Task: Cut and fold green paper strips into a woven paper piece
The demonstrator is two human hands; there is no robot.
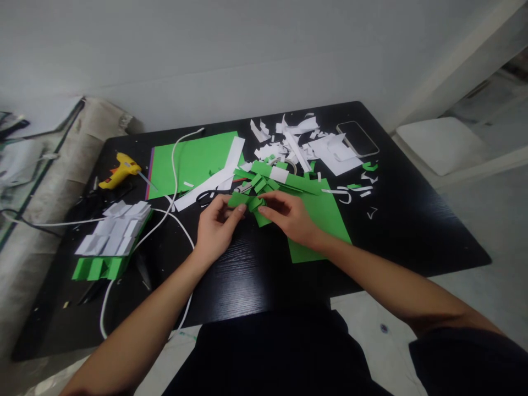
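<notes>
In the middle of the table my left hand (216, 225) pinches a small folded green paper piece (238, 199) between thumb and fingers. My right hand (291, 217) closes on the right end of this folded paper, thumb and index finger together. Just beyond the hands lies a pile of green paper strips (264, 179), with a white piece among them. Partly under my right hand rests a green paper sheet (330, 220). Scissors (210, 195) with dark handles lie left of the strips, partly covered.
A yellow glue gun (121, 171) lies at the left; its white cable (175, 165) loops across the table. Near it stands a folded white-and-green paper structure (113, 234). White paper scraps (284, 146) and a phone (358, 138) occupy the back right. A green sheet (198, 151) lies behind.
</notes>
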